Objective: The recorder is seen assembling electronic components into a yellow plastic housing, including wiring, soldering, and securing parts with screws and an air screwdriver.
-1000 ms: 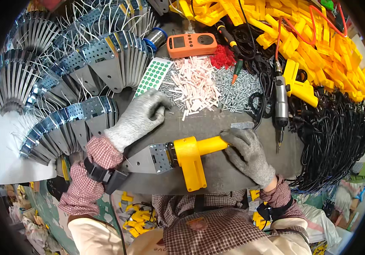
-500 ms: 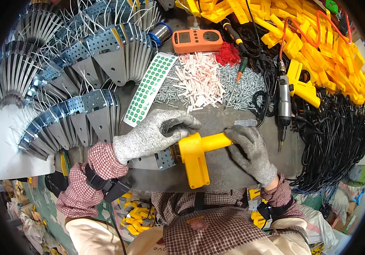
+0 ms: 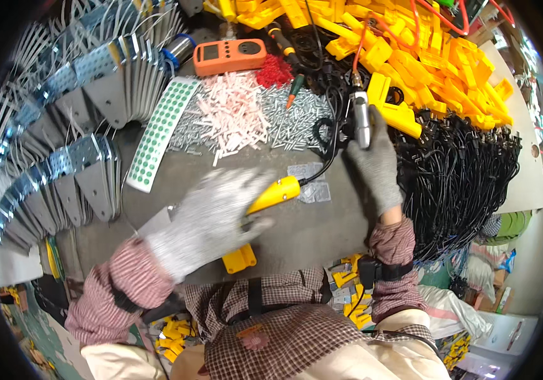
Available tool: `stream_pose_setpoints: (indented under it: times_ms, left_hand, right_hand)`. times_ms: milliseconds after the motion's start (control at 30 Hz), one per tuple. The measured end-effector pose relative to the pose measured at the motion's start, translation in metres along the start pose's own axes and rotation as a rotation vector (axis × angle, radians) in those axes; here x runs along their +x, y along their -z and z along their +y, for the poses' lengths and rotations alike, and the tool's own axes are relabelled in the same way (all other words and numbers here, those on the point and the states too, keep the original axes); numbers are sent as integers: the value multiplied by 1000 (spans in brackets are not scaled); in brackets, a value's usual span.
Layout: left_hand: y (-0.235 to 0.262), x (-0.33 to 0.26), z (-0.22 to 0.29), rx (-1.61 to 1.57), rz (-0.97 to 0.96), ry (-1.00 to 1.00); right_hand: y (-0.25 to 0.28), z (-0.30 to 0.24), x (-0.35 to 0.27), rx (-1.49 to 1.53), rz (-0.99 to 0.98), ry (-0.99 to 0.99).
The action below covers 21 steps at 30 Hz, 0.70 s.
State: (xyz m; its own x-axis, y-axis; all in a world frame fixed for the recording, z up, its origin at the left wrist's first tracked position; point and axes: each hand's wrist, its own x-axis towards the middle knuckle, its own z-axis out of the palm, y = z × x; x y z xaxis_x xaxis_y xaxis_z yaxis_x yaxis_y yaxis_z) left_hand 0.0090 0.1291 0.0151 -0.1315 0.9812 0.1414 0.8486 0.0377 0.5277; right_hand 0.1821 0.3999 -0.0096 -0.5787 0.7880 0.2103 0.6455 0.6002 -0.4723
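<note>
My left hand (image 3: 211,218), gloved in grey and blurred by motion, is wrapped over a yellow plastic tool housing (image 3: 276,194). Its handle points up and right, with a black cord coming out of the end. A lower corner of the housing shows below my palm; the glove hides most of the body. To the right, my gloved right hand (image 3: 378,161) is closed around a silver air screwdriver (image 3: 361,120) with a red hose at its top. The tip of the driver is hidden.
Metal plates with white wires (image 3: 81,180) stand in rows at left. A green-dotted sticker sheet (image 3: 162,134), pink sleeves (image 3: 230,114), screws (image 3: 293,120) and an orange meter (image 3: 230,57) lie ahead. Yellow housings (image 3: 423,66) and black cords (image 3: 455,183) are heaped at right.
My right hand has left the housing's handle and gone up and right to the screwdriver. My left hand has come down over the housing, whose handle now tilts upward. The view has shifted right.
</note>
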Motion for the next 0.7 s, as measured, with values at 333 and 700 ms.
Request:
stream_pose_setpoints:
  times_ms: [333,700]
  left_hand:
    - [-39,16,-4,51,-30,148]
    - [-52,12,-9,-17,68,102]
  right_hand:
    - [18,-70,-5,2054,-340,312]
    - [15,-48,-12,1326,-615,691]
